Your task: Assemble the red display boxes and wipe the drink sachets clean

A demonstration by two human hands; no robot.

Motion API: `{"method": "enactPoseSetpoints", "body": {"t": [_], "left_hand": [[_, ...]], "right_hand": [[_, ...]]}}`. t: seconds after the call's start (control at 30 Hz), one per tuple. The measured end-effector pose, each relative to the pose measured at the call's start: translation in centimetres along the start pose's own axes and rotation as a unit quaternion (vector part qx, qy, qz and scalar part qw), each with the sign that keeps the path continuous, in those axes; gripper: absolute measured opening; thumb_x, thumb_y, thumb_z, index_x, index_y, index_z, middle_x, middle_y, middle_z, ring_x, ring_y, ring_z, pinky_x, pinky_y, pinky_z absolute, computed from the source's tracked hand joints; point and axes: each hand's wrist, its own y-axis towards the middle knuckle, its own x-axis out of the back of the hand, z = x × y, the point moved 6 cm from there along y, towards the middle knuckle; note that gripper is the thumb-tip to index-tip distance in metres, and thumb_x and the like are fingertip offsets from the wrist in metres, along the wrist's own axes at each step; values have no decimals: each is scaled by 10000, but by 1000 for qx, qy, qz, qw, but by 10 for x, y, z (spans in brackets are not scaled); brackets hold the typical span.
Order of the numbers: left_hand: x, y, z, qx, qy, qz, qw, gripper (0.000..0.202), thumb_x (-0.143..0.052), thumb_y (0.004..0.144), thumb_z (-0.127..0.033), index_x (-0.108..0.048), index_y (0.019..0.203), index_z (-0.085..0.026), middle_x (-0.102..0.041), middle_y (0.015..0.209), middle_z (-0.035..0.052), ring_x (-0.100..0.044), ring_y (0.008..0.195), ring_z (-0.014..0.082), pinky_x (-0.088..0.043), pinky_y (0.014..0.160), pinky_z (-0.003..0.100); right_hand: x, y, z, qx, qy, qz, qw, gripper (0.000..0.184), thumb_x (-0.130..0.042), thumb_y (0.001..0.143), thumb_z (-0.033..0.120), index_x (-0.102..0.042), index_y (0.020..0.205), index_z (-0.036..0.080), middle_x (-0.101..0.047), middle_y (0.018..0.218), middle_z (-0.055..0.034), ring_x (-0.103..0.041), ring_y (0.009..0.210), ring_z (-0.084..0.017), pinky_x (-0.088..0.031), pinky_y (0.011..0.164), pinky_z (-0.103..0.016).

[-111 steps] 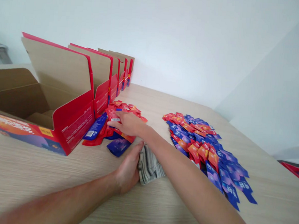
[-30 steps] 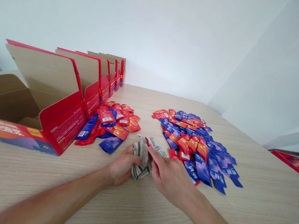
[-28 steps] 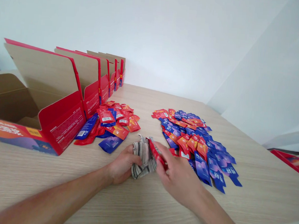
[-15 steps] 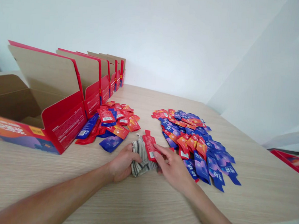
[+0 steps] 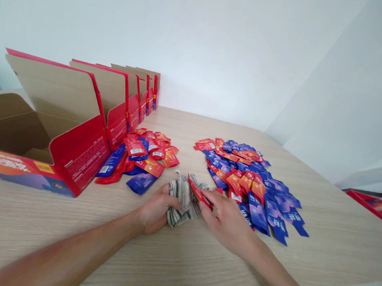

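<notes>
My left hand point(image 5: 159, 207) is closed on a striped grey and white cloth point(image 5: 181, 194), its thumb lying across the near side. Between the thumb and fingers of my right hand point(image 5: 226, 217) is a red sachet point(image 5: 197, 189), turned nearly edge-on over the cloth. Left of the cloth lies a pile of red and blue sachets point(image 5: 151, 151). A wider spread of blue and red sachets point(image 5: 250, 182) lies to the right, just beyond my right hand. My right fingertips are partly hidden behind the sachet and hand.
A row of open red cardboard boxes point(image 5: 84, 148) runs along the left side of the wooden table point(image 5: 156, 262) toward the white wall point(image 5: 217, 49). A red printed item point(image 5: 374, 206) sits beyond the table's right edge.
My right hand has turned the red sachet from facing me to nearly edge-on, above the cloth. My left hand keeps its hold on the cloth in the same place.
</notes>
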Motion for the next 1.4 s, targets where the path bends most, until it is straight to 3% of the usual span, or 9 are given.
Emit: {"method": "enactPoseSetpoints", "body": {"t": [0.2,0.33,0.4,0.53,0.7,0.87,1.0,1.2,1.4], "left_hand": [[4,1,5,20,5,-28,999,411,-616,456,-7,-654,835,-163,-742,795,42,-715,764,221,-529,593,265],[2,0,5,16,16,-25,999,432,-638,464,-27,-669,874,-162,-751,826,46,-710,757,217,-528,606,275],[1,1,4,11,17,-13,1000,459,-641,468,-32,-681,908,-158,-758,861,51,-716,799,225,-544,658,292],[-5,2,2,-13,6,35,999,553,-617,466,-12,-707,991,-162,-771,940,53,-721,941,243,-540,740,287],[-9,3,4,-13,-4,91,996,537,-593,453,-25,-721,954,-170,-782,941,54,-728,916,259,-526,689,285],[-4,3,7,-17,-8,97,995,548,-597,461,-33,-723,975,-174,-789,934,47,-733,881,264,-521,699,299],[-4,2,7,-18,-16,104,994,645,-590,468,-23,-712,1077,-198,-788,1000,41,-727,961,279,-523,756,316],[-5,5,8,-8,1,95,995,648,-600,504,-38,-687,1124,-203,-774,1017,35,-718,986,258,-511,854,331],[-3,11,10,-5,16,90,996,632,-612,512,-50,-676,1124,-191,-765,1005,39,-715,932,233,-509,803,307]], "right_hand": [[61,26,-32,-145,215,-146,955,156,-586,852,335,-690,850,218,-701,745,1,-637,642,-174,-464,560,-263],[41,79,-35,-198,448,-176,854,95,-657,758,283,-593,775,215,-515,554,72,-429,422,-92,-273,374,-192],[19,116,-24,-210,494,-144,831,116,-665,753,202,-554,789,208,-509,555,77,-433,422,-78,-273,364,-169],[-24,190,-1,-232,469,-108,845,267,-708,762,96,-491,856,220,-588,619,69,-575,501,-100,-518,490,-210],[-70,258,25,-223,355,-85,904,194,-635,863,107,-492,936,217,-613,676,70,-658,623,-117,-562,610,-235],[-104,277,38,-169,174,-28,970,94,-691,851,219,-618,888,172,-721,830,-36,-705,892,-219,-548,791,-316],[-107,280,34,-115,36,16,993,172,-700,876,320,-689,930,157,-739,1080,-133,-660,1110,-281,-494,968,-382],[-56,277,-39,-146,-119,15,982,431,-577,986,432,-616,1292,131,-603,1371,-206,-565,1294,-295,-425,1083,-408],[-22,243,-144,-270,-231,51,933,953,-740,808,661,-459,1472,37,-394,1529,-369,-377,1442,-493,-354,1092,-625]]}}
